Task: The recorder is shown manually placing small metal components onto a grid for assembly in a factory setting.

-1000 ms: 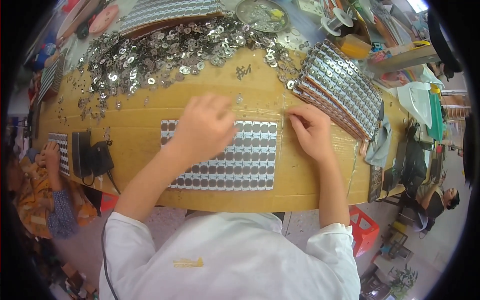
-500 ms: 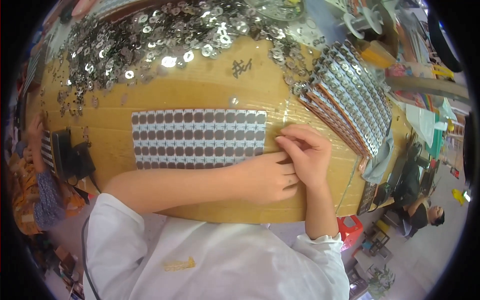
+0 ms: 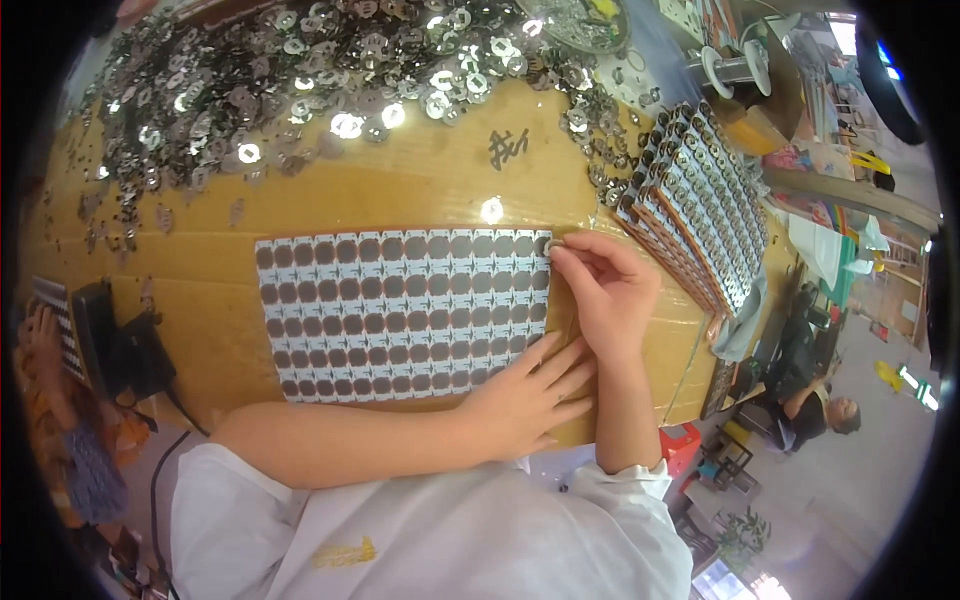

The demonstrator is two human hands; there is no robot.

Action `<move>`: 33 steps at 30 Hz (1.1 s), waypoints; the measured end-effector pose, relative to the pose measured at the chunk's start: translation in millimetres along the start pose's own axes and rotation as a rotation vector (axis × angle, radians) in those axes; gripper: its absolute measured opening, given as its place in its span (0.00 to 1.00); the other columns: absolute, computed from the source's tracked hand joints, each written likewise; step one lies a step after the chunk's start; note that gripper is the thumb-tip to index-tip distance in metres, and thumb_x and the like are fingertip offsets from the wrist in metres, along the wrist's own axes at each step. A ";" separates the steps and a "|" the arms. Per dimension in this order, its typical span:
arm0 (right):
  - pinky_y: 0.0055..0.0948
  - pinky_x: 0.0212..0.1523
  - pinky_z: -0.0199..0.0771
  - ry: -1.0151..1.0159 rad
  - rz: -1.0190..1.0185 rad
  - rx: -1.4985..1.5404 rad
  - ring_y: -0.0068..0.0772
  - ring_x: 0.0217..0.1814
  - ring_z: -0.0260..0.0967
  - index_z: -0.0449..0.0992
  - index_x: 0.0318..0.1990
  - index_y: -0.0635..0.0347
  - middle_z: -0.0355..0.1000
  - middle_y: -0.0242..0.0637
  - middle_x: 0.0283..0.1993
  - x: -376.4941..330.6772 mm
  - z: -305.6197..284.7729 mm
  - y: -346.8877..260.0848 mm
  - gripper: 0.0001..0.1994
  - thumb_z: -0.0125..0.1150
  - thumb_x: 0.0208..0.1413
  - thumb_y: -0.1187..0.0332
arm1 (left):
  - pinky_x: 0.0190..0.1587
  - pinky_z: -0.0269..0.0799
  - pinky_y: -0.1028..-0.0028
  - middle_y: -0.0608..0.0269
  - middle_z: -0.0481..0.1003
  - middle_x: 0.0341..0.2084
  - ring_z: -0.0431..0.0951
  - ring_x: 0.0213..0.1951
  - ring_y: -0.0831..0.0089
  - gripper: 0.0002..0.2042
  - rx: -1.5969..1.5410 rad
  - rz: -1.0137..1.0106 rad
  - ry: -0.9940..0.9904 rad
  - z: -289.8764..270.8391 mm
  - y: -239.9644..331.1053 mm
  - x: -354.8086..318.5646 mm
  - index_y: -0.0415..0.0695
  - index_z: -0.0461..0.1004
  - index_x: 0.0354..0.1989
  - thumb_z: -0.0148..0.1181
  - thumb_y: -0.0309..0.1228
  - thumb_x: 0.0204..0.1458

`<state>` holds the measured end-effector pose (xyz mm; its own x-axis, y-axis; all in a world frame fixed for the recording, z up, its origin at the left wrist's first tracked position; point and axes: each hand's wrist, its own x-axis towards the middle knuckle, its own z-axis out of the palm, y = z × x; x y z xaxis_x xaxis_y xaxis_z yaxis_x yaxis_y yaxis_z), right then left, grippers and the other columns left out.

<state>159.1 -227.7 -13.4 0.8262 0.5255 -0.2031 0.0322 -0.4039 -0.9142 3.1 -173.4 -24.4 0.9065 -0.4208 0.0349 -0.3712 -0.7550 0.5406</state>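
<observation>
In front of me lies a white circuit board panel (image 3: 400, 312) with rows of dark round spots and reddish edges. My left hand (image 3: 530, 395) rests by its lower right corner, fingers spread, the tips touching the panel's edge. My right hand (image 3: 605, 285) is at the upper right corner, thumb and forefinger closed in a pinch on a small metal piece, mostly hidden by the fingertips. One loose metal piece (image 3: 491, 210) shines just above the panel. Beyond it spreads a large heap of flat, round-cut metal pieces (image 3: 300, 85).
At the right stands a slanted stack of panels (image 3: 695, 205) set with metal pieces, a grey cloth (image 3: 740, 320) beside it. A spool (image 3: 735, 70) stands at the back right. Black boxes (image 3: 125, 340) with a cable sit left, near another person's hand (image 3: 42, 345). Cardboard (image 3: 380, 190) covers the table.
My hands have come apart. The right one has moved to the panel's upper right corner; the left has dropped lower and spread its fingers, uncovering more of the panel. The view has shifted slightly.
</observation>
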 end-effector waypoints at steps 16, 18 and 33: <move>0.22 0.46 0.79 0.018 -0.289 -0.317 0.27 0.46 0.77 0.83 0.43 0.71 0.79 0.41 0.47 -3.5 9.4 -7.7 0.10 0.69 0.53 0.87 | 0.78 0.37 0.45 0.56 0.58 0.73 0.50 0.76 0.51 0.29 0.137 0.011 0.032 5.8 -4.1 -0.2 0.50 0.63 0.72 0.49 0.44 0.63; 0.22 0.47 0.79 0.017 -0.280 -0.307 0.27 0.47 0.77 0.83 0.43 0.70 0.78 0.40 0.48 -3.2 10.8 -7.6 0.10 0.69 0.53 0.87 | 0.78 0.37 0.44 0.56 0.59 0.73 0.51 0.76 0.51 0.29 0.128 0.006 0.036 5.6 -4.0 -0.4 0.50 0.63 0.72 0.49 0.44 0.63; 0.22 0.38 0.77 0.024 -0.272 -0.349 0.27 0.39 0.78 0.84 0.41 0.68 0.79 0.39 0.43 3.7 13.2 -12.2 0.07 0.67 0.55 0.83 | 0.77 0.36 0.43 0.57 0.57 0.73 0.48 0.77 0.51 0.31 0.131 0.013 -0.007 5.1 -2.2 2.7 0.53 0.62 0.73 0.50 0.49 0.63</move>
<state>154.3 -211.0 -7.6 0.7742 0.6316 0.0410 0.4348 -0.4837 -0.7596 5.3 -175.5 -29.8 0.9001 -0.4343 0.0350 -0.4067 -0.8085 0.4253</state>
